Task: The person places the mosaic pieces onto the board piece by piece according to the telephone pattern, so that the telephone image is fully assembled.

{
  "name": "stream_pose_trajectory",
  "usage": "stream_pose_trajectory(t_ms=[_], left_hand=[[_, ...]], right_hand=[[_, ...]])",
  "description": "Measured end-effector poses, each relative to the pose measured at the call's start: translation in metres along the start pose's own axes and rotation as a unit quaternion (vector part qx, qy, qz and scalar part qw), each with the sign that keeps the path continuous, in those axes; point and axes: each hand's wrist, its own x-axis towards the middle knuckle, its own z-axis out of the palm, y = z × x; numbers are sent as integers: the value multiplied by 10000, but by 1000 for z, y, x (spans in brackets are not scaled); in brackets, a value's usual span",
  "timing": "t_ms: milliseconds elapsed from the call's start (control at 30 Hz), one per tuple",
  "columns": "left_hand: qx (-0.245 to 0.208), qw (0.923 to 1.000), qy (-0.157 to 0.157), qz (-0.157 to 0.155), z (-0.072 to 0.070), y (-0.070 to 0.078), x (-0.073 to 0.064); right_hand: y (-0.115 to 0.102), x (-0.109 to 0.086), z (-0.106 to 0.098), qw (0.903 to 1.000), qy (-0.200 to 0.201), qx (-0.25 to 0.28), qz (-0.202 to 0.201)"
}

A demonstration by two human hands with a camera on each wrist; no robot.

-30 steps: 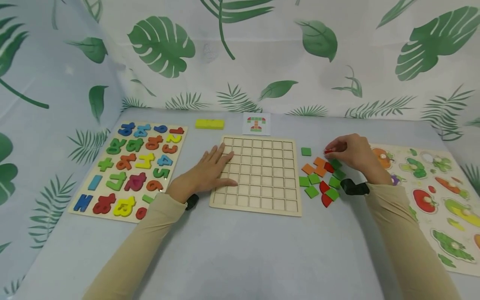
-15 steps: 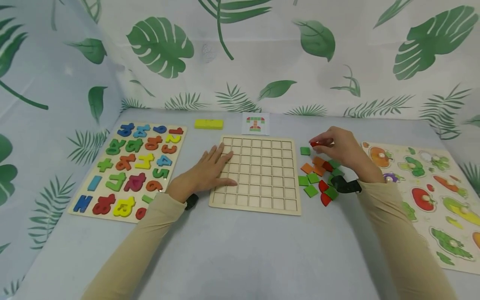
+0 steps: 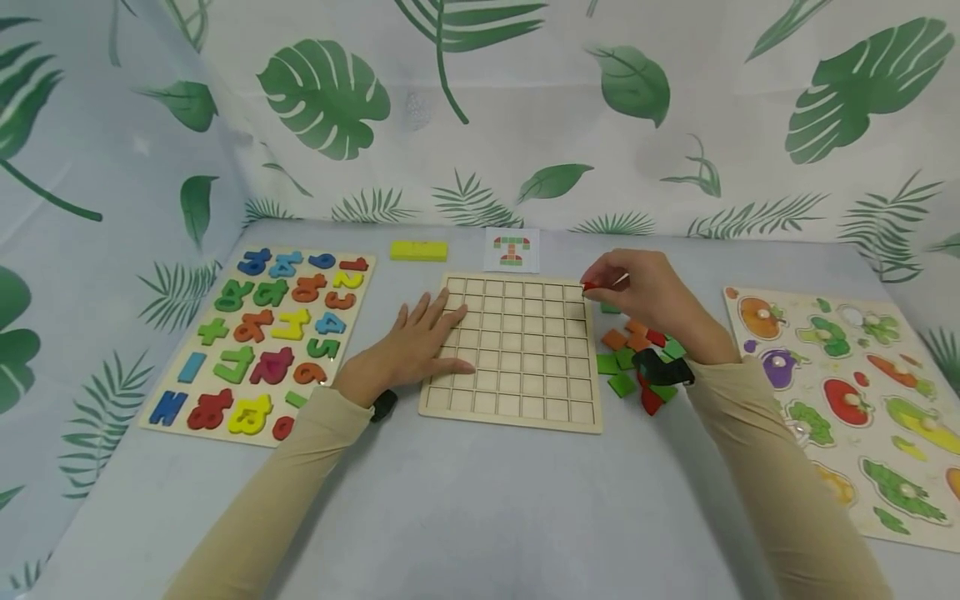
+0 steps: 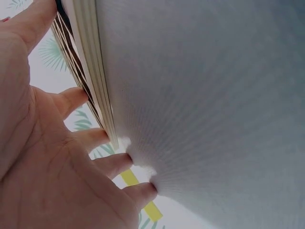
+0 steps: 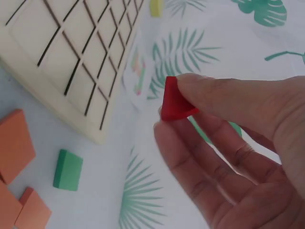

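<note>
Between thumb and fingers, my right hand (image 3: 637,287) pinches a red quarter-round tile (image 5: 176,101) beside the top right corner of a wooden grid board (image 3: 525,421). My left hand (image 3: 408,346) lies spread with straight fingers on the board's left edge; in the left wrist view its fingertips reach the board's side (image 4: 93,62) and the cloth. The visible grid squares hold no tiles. Right of the board lies a loose group of tiles: orange squares (image 3: 615,338), green squares (image 3: 621,384) and red tiles (image 3: 651,403), partly hidden by the right wrist. One green tile (image 5: 68,170) sits apart near the corner.
A small card with a coloured tile pattern (image 3: 512,250) lies behind the board. Left of it is a yellow block (image 3: 418,251). A number puzzle (image 3: 258,333) stands at the left, a vegetable puzzle (image 3: 870,433) at the right. A leaf-patterned cloth (image 3: 480,117) hangs behind.
My right hand has carried the red tile leftward from above the tile group to the board's top right corner. My left hand has stayed on the board's left edge.
</note>
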Motion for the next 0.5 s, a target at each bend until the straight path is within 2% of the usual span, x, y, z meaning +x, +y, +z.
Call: stream_pose_trajectory(t_ms=[233,500], left_hand=[[-28,10000,18,-28,0,0,0],[-45,10000,30,-9,1,-1,1]], right_hand=[[-3,2,4,9992,367,71,-153],[1,7,12,9991,314,267,47]])
